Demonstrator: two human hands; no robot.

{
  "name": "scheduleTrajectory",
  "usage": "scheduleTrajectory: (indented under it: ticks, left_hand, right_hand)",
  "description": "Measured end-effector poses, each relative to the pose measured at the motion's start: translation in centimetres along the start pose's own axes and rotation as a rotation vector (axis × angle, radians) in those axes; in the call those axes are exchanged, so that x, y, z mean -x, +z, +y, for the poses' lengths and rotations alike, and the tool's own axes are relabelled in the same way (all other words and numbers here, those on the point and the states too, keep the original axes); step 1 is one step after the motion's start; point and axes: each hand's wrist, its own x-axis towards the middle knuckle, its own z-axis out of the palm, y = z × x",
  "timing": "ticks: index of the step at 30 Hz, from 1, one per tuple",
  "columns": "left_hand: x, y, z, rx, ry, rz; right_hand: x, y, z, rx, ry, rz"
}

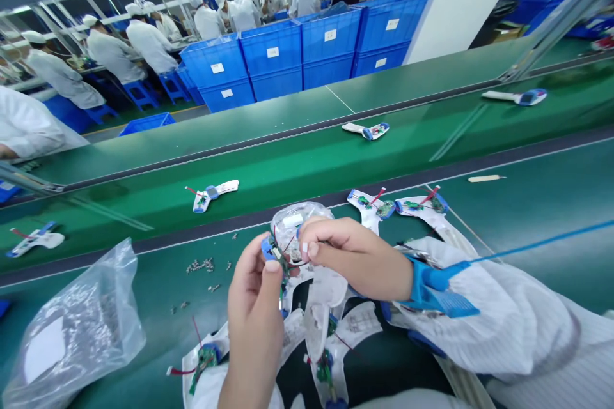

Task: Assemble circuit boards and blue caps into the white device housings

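My left hand (259,300) is closed around the blue end of a handheld device housing (268,248) with a green circuit board, which looks like a thermometer gun. Close beside it, my right hand (352,255) pinches a small white connector (305,247); a thin wire shows near its fingertips. Below the hands lie several opened white housings with boards, among them one with red leads (206,358). A clear plastic bag (302,209) sits just behind the fingers. A blue wrist strap (439,287) with a cord is around my right wrist.
A green conveyor belt (288,169) carries several spaced-out device housings. Small screws (200,265) are scattered left of my hands, near a large clear bag (81,326). A pointed stick (486,178) lies at right. Beyond stand blue crates (271,54) and workers in white.
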Motion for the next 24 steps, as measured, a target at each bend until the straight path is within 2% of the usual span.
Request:
scheduleTrajectory:
  ticks: [6, 11, 14, 18, 22, 24]
  left_hand:
    - [1.4, -0.1, 0.6, -0.081, 0.100, -0.109]
    - [1.7, -0.2, 1.2, -0.084, 0.073, -0.204]
    - [1.9, 0.0, 1.5, -0.049, 0.042, -0.232]
    - [2.1, 0.1, 1.6, -0.037, -0.026, -0.192]
    - [2.0, -0.3, 1.3, -0.049, 0.039, -0.276]
    - [2.0, -0.4, 1.3, -0.080, 0.046, -0.274]
  right_hand:
    - [-0.4, -0.4, -2.0, 0.310, -0.251, -0.028]
    - [-0.3, -0.3, -2.3, 0.401, -0.363, -0.068]
    - [-0.1, -0.4, -2.6, 0.414, -0.390, -0.076]
    - [0.1, -0.6, -3.0, 0.451, -0.360, -0.082]
    - [0.0, -0.6, -3.0, 0.444, -0.332, -0.081]
    - [0.0, -0.5, -2.9, 0.447, -0.326, -0.078]
